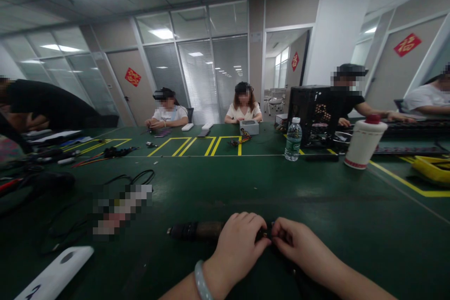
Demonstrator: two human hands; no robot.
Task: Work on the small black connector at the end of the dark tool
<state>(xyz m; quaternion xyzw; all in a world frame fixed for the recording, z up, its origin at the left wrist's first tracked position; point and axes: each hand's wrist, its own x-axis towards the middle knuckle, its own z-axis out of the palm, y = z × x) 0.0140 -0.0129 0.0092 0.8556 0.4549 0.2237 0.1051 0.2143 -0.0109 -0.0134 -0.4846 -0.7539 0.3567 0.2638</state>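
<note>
A dark, cylindrical electric screwdriver (206, 230) lies sideways low in the middle of the head view, its narrow tip pointing left. My left hand (241, 239) is closed around its rear part and hides much of that end. At the tail, my right hand (290, 238) pinches a small dark piece that looks like a cable end (270, 228). Fingertips of both hands almost meet there, so whether the piece is joined to the screwdriver cannot be made out. Part of a dark cord shows faintly below my right wrist.
A white device (52, 274) lies at the near left, with black cables (140, 176) beyond it. A water bottle (293, 140), a white cup (365, 143) and a black computer case (311, 115) stand right. Several people sit or lean around the green table (211, 183).
</note>
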